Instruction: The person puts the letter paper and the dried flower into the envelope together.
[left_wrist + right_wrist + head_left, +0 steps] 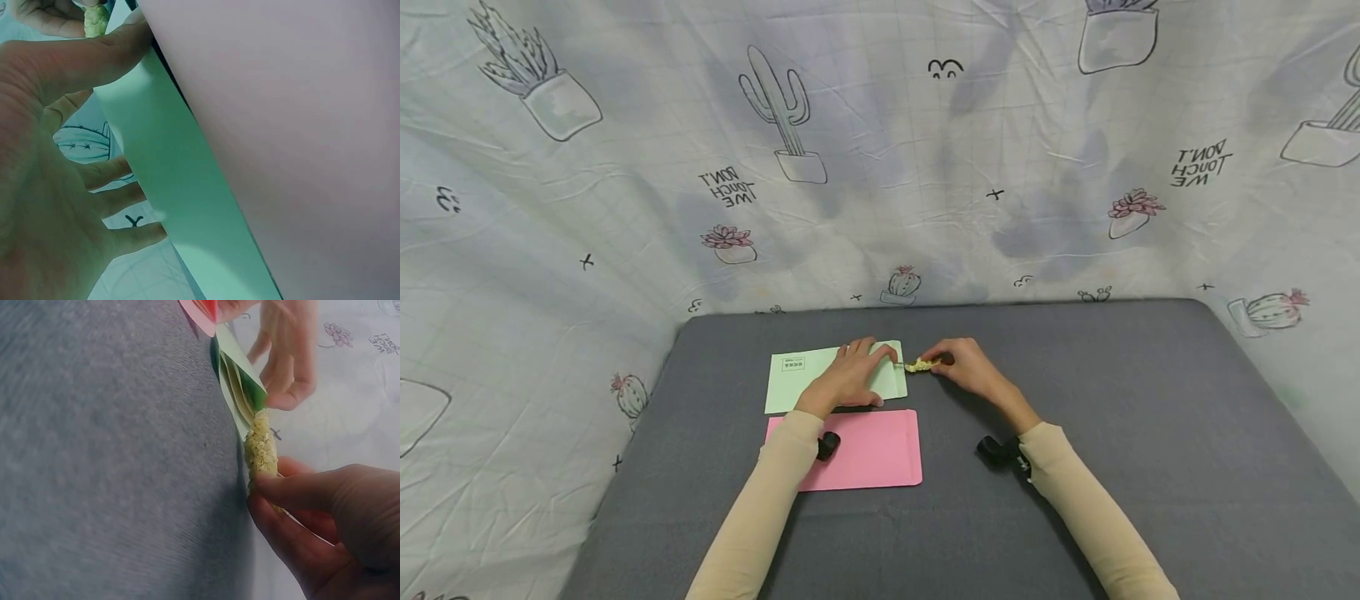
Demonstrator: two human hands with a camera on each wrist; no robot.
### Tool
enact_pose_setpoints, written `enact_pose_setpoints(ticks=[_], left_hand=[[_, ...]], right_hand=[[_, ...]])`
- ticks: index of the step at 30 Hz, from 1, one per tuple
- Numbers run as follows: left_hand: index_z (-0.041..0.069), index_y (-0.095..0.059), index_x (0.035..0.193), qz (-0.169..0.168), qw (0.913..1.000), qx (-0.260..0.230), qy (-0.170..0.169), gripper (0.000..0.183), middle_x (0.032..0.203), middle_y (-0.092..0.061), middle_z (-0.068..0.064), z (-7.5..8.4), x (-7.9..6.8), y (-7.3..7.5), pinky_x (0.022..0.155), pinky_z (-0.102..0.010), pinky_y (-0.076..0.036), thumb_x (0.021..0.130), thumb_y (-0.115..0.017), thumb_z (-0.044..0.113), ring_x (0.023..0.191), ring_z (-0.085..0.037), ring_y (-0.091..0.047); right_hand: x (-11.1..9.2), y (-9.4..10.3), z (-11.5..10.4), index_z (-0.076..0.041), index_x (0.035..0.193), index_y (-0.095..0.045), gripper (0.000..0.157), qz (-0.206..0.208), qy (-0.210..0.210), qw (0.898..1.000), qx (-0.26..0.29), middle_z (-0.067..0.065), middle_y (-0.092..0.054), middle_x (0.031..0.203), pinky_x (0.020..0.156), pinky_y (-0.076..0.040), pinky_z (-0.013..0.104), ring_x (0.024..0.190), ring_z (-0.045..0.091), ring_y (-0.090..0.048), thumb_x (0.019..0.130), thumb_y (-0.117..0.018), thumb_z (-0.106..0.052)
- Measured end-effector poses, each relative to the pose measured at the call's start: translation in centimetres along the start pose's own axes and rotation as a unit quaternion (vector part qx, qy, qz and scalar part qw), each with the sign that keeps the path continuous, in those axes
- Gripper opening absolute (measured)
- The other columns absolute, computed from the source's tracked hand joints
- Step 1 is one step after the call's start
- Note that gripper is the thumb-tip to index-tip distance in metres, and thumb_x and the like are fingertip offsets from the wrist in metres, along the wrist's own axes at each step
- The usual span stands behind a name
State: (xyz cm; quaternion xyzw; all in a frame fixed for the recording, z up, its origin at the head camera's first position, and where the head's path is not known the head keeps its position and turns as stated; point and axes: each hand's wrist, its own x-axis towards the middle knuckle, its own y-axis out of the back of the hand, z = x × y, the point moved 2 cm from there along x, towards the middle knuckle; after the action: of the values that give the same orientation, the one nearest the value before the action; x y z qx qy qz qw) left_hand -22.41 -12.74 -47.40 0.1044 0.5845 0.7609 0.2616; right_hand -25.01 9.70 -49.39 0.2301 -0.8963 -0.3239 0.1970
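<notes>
A pale green envelope (pixel 788 390) lies on the table, its right end gaping. My left hand (pixel 850 375) rests across it, fingers spread toward the far edge and thumb at the near edge. Between right thumb and fingers, my right hand (pixel 966 365) pinches a bumpy pale-yellow sprig (pixel 261 447), clustered like a dried flower head. The sprig's far tip meets the open mouth in the right wrist view, close to my left index finger. Cream paper layers (pixel 235 387) show inside the mouth. Much of the envelope's middle is hidden under my left hand.
A pink envelope (pixel 876 450) lies just nearer than the green one, partly under my left forearm. Black wrist cameras (pixel 996 452) sit at both cuffs. The grey tabletop (pixel 1112 400) ends at a cactus-printed cloth backdrop (pixel 865 167).
</notes>
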Motion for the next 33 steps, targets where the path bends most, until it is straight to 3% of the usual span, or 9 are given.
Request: enact_pose_setpoints(ticks=[33], left_hand=[[0.028, -0.048, 0.126, -0.009, 0.9995, 0.011, -0.028, 0.065, 0.147, -0.036, -0.021, -0.8, -2.0, -0.2, 0.111, -0.060, -0.025, 0.074, -0.087, 0.027, 0.137, -0.041, -0.033]], right_hand=[[-0.4, -4.1, -3.4, -0.002, 0.098, -0.076, 0.015, 0.060, -0.031, 0.998, -0.015, 0.012, -0.073, 0.097, 0.077, -0.056, 0.037, 0.087, 0.023, -0.068, 0.084, -0.073, 0.002]])
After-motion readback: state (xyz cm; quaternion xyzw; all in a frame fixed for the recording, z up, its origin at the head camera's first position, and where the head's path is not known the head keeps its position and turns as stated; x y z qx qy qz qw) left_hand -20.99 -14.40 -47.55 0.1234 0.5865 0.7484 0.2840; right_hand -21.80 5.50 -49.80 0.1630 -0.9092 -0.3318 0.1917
